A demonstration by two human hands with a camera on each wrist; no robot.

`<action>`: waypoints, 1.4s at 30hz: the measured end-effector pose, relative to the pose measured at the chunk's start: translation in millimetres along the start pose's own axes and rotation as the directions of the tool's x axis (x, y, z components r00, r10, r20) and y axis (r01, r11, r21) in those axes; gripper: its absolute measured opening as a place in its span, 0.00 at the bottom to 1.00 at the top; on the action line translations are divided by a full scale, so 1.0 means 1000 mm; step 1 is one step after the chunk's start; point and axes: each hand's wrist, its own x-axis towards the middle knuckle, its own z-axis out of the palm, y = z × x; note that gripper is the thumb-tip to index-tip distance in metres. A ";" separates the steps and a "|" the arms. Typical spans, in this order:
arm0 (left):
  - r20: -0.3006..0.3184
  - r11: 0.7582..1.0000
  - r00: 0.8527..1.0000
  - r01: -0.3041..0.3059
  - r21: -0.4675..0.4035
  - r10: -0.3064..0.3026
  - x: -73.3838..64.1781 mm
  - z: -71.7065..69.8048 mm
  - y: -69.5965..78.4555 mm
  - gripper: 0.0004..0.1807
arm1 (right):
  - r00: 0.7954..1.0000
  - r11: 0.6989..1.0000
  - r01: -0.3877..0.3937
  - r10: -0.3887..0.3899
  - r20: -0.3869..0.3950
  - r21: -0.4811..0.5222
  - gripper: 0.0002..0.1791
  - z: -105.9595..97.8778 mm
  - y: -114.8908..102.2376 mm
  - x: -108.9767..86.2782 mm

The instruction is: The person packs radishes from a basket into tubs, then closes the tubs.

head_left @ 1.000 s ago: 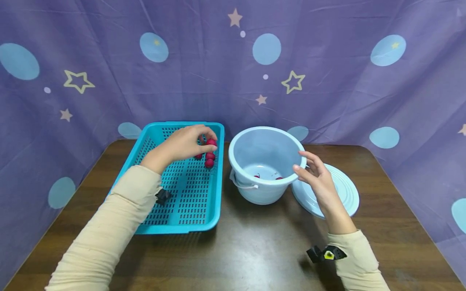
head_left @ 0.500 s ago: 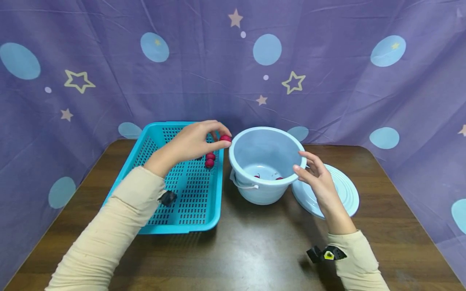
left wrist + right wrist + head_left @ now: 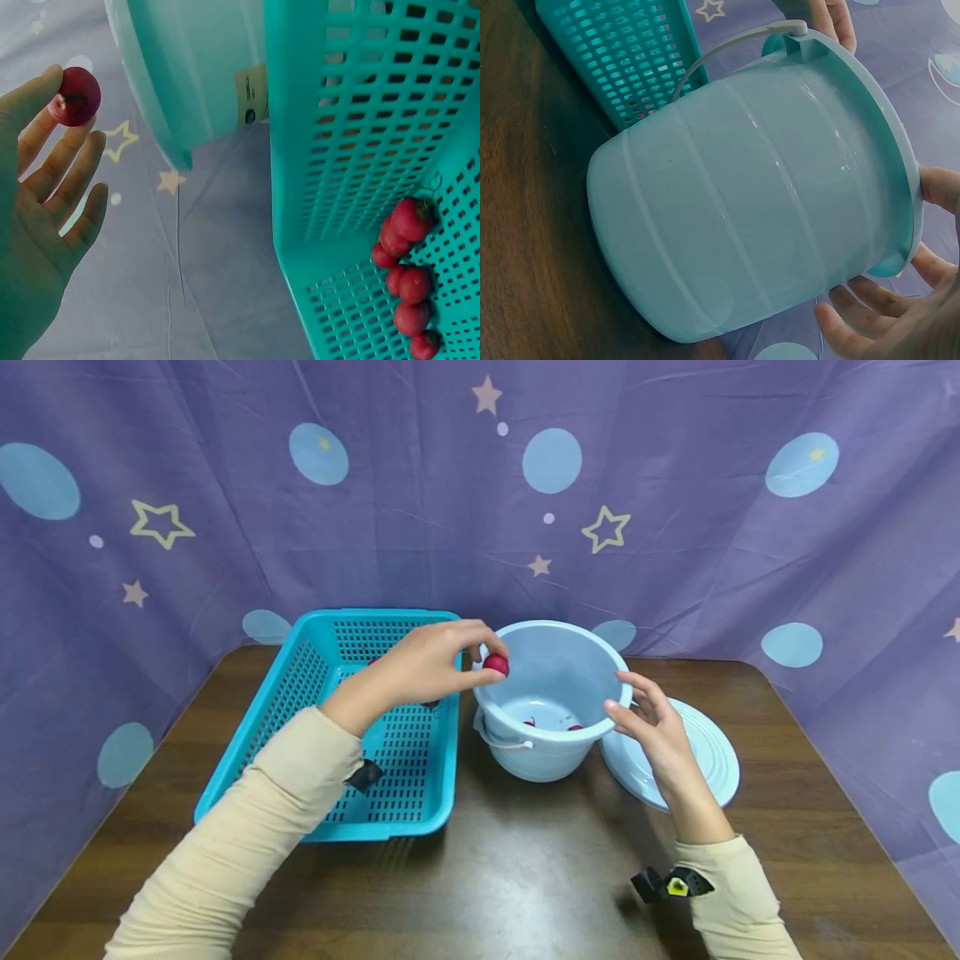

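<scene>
My left hand pinches a small round red radish between thumb and fingertips, at the left rim of a light blue bucket. In the left wrist view, the stem end of this radish shows and the other fingers are spread. Inside the bucket, parts of red radishes with thin roots show on the bottom. My right hand holds the bucket's right rim, thumb and fingers on it. Several more radishes lie in the turquoise perforated basket, mostly hidden behind my left hand in the head view.
The basket stands left of the bucket on a brown wooden table. A round light blue lid lies right of the bucket, partly under my right hand. The bucket's handle hangs down at its left side. A purple curtain hangs behind.
My left hand has lifted a radish out of the basket and carried it right, to the bucket's rim. The right hand and the bucket have stayed in place.
</scene>
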 end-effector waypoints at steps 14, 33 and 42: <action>0.062 0.998 0.996 -0.059 0.035 0.057 0.004 0.016 0.003 0.15 | 1.000 1.000 0.011 -0.011 0.002 0.008 0.27 0.000 0.000 0.000; 0.073 0.995 0.996 -0.063 0.081 0.057 0.002 0.021 -0.001 0.15 | 1.000 1.000 0.006 -0.006 -0.003 0.007 0.27 0.000 0.000 0.001; 0.037 1.000 0.999 -0.001 0.027 0.000 -0.004 0.010 -0.010 0.14 | 1.000 1.000 0.003 -0.003 0.000 -0.006 0.28 0.000 0.001 0.000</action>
